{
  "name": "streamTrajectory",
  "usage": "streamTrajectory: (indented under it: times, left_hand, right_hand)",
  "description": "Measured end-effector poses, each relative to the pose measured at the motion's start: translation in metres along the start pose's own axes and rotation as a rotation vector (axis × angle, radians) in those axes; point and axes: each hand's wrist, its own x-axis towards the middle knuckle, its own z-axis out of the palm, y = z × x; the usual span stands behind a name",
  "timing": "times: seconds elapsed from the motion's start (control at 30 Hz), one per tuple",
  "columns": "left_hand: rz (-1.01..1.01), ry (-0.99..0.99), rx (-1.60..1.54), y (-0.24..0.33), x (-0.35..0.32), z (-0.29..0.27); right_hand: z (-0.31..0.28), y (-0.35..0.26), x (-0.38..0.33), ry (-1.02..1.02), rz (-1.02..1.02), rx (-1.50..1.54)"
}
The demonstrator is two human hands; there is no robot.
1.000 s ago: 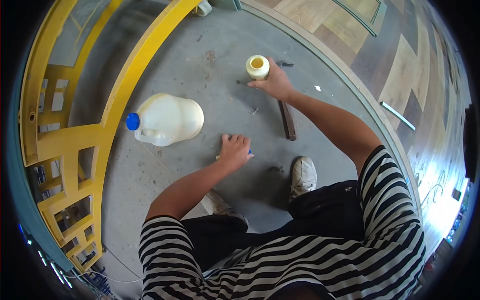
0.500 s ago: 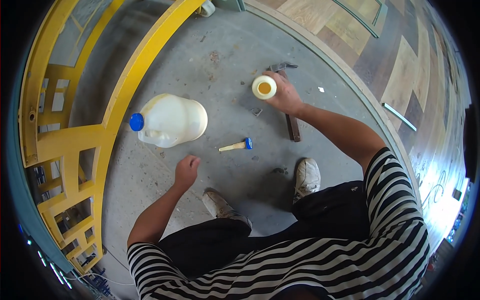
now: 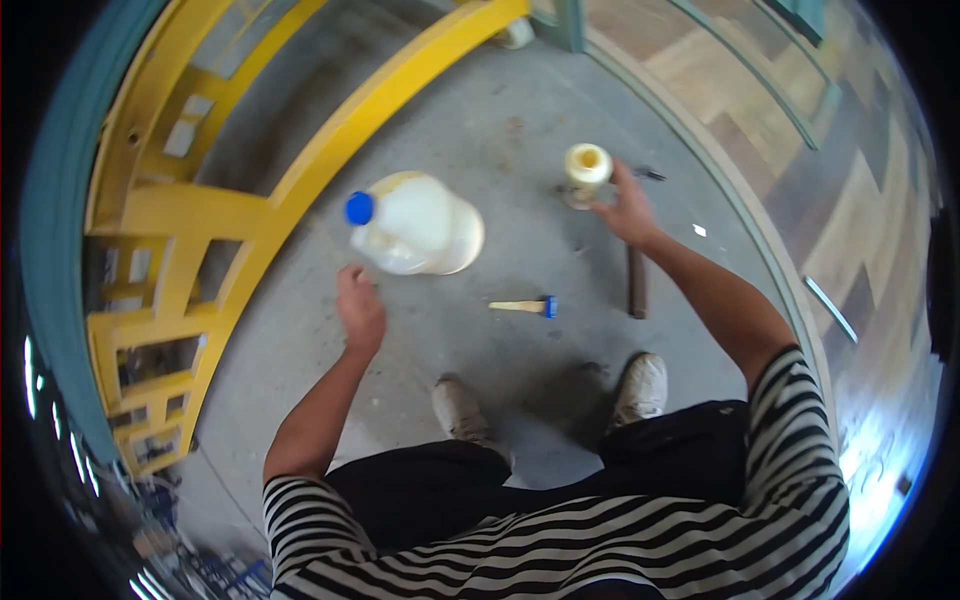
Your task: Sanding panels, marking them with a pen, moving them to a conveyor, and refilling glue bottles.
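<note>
Crouched on the concrete floor [image 3: 520,150], left hand [image 3: 360,310], fingers apart, nears a white jug [image 3: 420,222]; right hand [image 3: 628,212] steadies a small cup [image 3: 586,168], fingers loosely spread.

Daylight was bright and even; soft shadow pooled beneath the person, glare flared at four o'clock, edges bent strongly.

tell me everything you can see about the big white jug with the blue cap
The jug is a large, rounded container of whitish, translucent-looking plastic, closed with a small blue cap. Yellowish smears mark its upper edge. It lies on the grey concrete floor beside the yellow frame, cap pointing to the person's left. The left hand is open just below the cap; whether it touches cannot be told. Contents are not discernible.
</note>
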Motion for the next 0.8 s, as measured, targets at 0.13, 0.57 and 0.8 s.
streamTrajectory:
  times: [0.13,0.57,0.8]
  left_hand:
    - [0.043,0.032,-0.108,0.029,0.023,0.010]
    - [0.235,-0.060,-0.036,0.050,0.065,0.052]
    - [0.236,-0.080,-0.278,0.071,0.074,0.069]
  right_hand:
    - [-0.032,0.047,-0.013,0.263,-0.081,-0.215]
    - [0.018,-0.251,0.030,-0.200,-0.628,-0.256]
    - [0.017,-0.272,0.062,-0.307,-0.403,-0.415]
